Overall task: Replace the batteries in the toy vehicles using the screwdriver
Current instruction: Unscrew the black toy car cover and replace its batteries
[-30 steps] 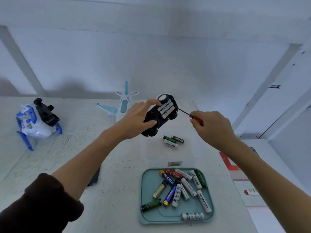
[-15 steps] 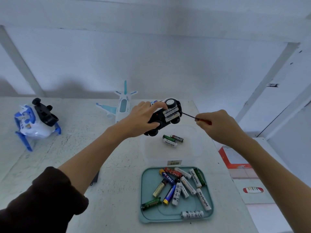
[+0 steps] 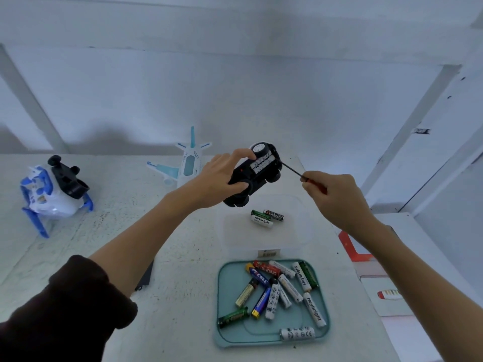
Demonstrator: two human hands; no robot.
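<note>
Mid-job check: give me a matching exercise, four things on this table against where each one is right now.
Things:
1. black toy car
2. red-handled screwdriver
3. white and blue toy airplane
4. three loose batteries

Places:
A. in the clear plastic container
B. gripped by the right hand
C. on the table behind the left hand
D. held underside up in the left hand

Pairs: 1-D, 2-B, 3-C, 4-A

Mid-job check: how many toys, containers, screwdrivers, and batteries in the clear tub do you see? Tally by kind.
Toy vehicles: 3 (black car, airplane, blue-and-white toy)
Containers: 2 (clear tub, teal tray)
Screwdriver: 1
Batteries in clear tub: 3
Total: 9
</note>
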